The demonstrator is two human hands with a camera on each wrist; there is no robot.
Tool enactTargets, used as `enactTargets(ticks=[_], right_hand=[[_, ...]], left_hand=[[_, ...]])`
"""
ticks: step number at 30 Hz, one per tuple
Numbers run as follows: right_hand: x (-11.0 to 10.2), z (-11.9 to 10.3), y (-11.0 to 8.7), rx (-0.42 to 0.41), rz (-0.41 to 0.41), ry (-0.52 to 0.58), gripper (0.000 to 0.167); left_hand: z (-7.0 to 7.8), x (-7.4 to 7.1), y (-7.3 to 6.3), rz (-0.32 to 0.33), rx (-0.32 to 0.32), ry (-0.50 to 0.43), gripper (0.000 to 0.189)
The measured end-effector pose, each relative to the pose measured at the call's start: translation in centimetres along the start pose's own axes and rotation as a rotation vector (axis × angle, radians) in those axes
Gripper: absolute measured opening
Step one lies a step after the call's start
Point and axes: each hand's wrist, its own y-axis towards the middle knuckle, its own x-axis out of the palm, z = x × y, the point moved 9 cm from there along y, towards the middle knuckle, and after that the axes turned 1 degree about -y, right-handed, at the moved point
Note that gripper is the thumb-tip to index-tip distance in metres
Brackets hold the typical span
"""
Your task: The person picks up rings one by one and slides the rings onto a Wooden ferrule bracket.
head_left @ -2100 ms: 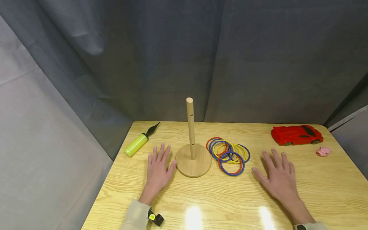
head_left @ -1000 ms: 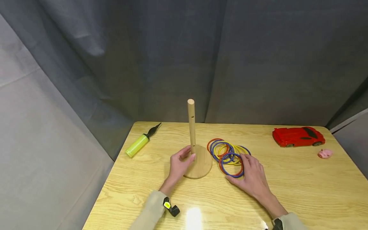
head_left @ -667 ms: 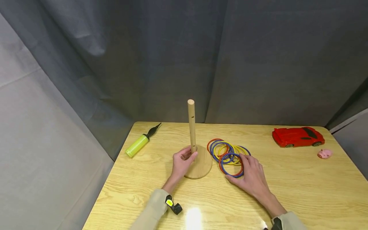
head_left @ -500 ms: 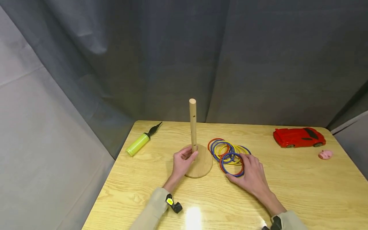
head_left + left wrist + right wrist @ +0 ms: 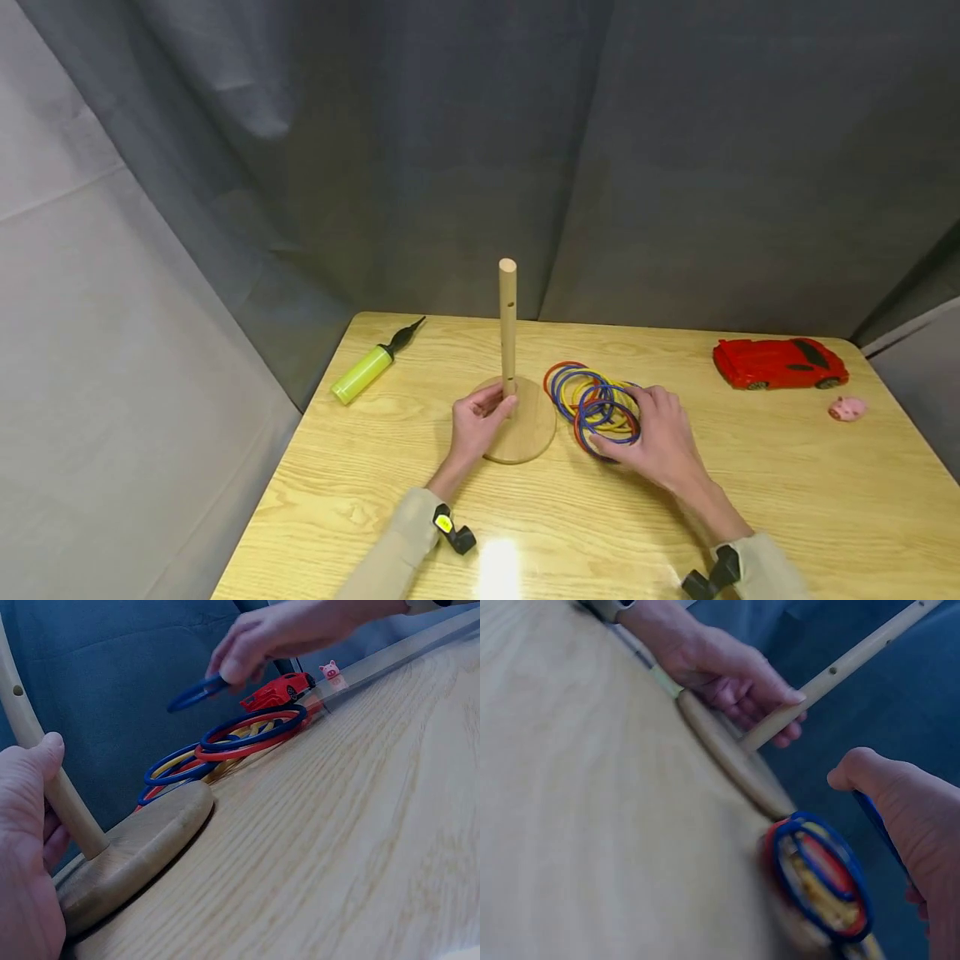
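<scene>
My left hand (image 5: 474,425) grips the lower part of an upright wooden post (image 5: 508,325), thumb in front and fingers behind. The post stands on a round wooden base (image 5: 534,425). My right hand (image 5: 663,442) pinches a blue ring (image 5: 193,696) between thumb and fingers. In the left wrist view this ring hangs tilted above a loose pile of red, blue and yellow rings (image 5: 825,862), apart from it. The pile lies on the table just right of the base. Part of the held ring is hidden behind the right hand in the right wrist view.
A yellow-green hand pump (image 5: 363,375) with a black nozzle lies at the table's back left. Toward the back right sits a red toy car (image 5: 780,363), with a small pink pig (image 5: 847,408) in front of it. A dark curtain (image 5: 435,167) hangs behind the table (image 5: 360,517).
Both hands have come inward from lying flat on the table. My left hand has taken hold of the post; my right hand has reached the rings and lifted a blue one.
</scene>
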Motion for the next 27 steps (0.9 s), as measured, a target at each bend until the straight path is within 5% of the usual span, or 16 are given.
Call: enactTargets(ticks=[11,18,27], right_hand=[[-4.8,-3.2,6.6,-0.033,-0.115,0.065,0.08],[-8.9,-6.5,9.9,-0.062,-0.086,0.128,0.072],[-11.7,-11.2,12.9,-0.083,-0.053,0.216,0.068]], left_hand=[[0.3,0.3,0.5,-0.015,0.041,0.03,0.022],[-0.3,0.3,0.2,-0.013,-0.02,0.023,0.023],[-0.3,-0.4,-0.2,0.006,-0.024,0.035,0.023]])
